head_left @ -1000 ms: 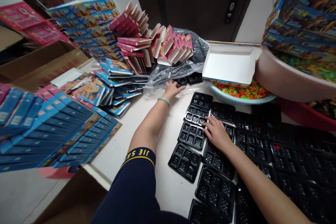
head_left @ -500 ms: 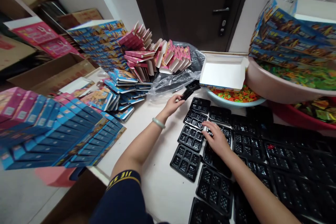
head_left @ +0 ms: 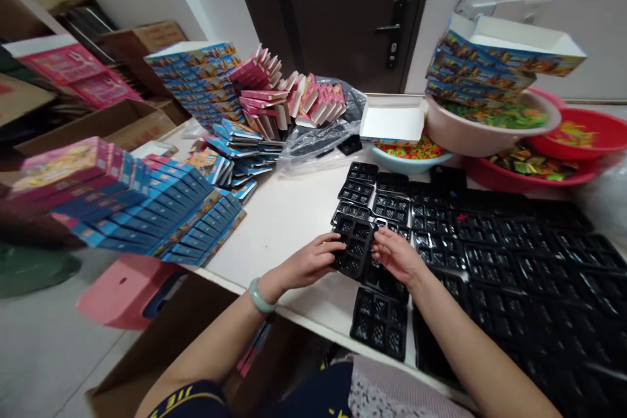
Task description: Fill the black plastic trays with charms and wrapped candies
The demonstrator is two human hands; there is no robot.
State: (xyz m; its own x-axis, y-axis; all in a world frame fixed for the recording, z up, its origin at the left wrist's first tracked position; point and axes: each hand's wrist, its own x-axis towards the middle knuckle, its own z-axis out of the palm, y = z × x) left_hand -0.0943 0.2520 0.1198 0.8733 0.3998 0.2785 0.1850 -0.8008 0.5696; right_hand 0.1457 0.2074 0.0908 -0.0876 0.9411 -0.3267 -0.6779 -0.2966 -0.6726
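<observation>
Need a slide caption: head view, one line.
Left hand holding a black tray, right hand at its edge, more trays on the white table.

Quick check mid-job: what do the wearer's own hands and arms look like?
Both hands are ungloved. The left hand has a smooth, pale green bangle at its wrist; farther up that arm is a dark navy sleeve with yellow lettering. The right hand and forearm are bare, no sleeve in view.

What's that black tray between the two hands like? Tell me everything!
The black tray is rectangular and looks like thin plastic, with rounded corners and rows of small compartments. It is slightly askew over the table, partly hiding other trays. The left hand grips its left edge; the right hand is at its right edge.
</observation>
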